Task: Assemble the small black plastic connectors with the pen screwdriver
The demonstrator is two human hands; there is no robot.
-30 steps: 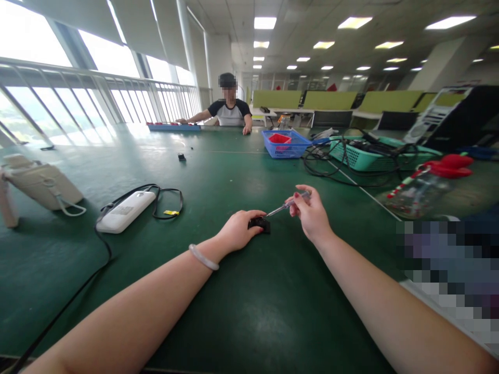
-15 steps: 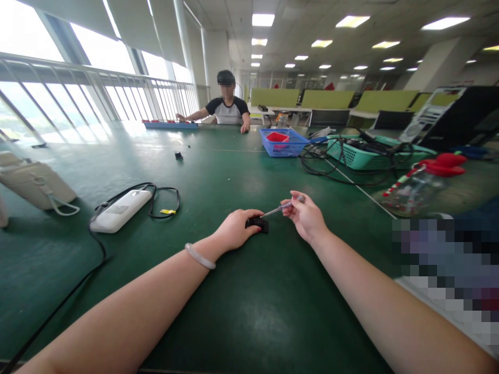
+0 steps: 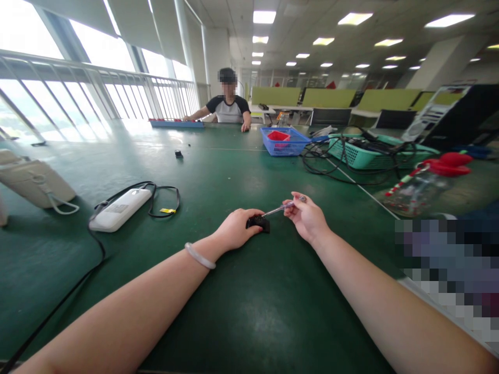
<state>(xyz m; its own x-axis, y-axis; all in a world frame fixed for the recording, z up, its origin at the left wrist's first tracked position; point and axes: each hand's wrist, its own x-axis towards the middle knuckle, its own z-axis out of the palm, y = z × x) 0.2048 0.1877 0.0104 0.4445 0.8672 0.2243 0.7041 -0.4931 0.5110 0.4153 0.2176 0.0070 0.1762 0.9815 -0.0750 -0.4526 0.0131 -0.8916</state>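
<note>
My left hand [image 3: 237, 228], with a pale bangle [image 3: 200, 256] at its wrist, grips a small black part [image 3: 262, 224] against the green tabletop [image 3: 249, 317]. What kind of part it is I cannot make out. A screwdriver [image 3: 277, 210] with a clear handle is pinched in my right hand [image 3: 306, 215]. Its metal shaft slants down to the left, and the tip meets the top of the black part near my left fingers. Exactly where the tip sits is too small to tell.
At left lie a white power bank-like device [image 3: 121, 209] with a black cord and a beige bag [image 3: 37, 179]. A small black piece [image 3: 179, 154], a blue basket [image 3: 284, 147], a green basket [image 3: 353, 160] with cables and a red-lidded bottle [image 3: 423, 189] stand beyond. A person [image 3: 229, 106] sits opposite.
My hands, the screwdriver and the black part stay almost in place. The view has shifted slightly. Across the table, the person's blue tray has slid a little to the right.
</note>
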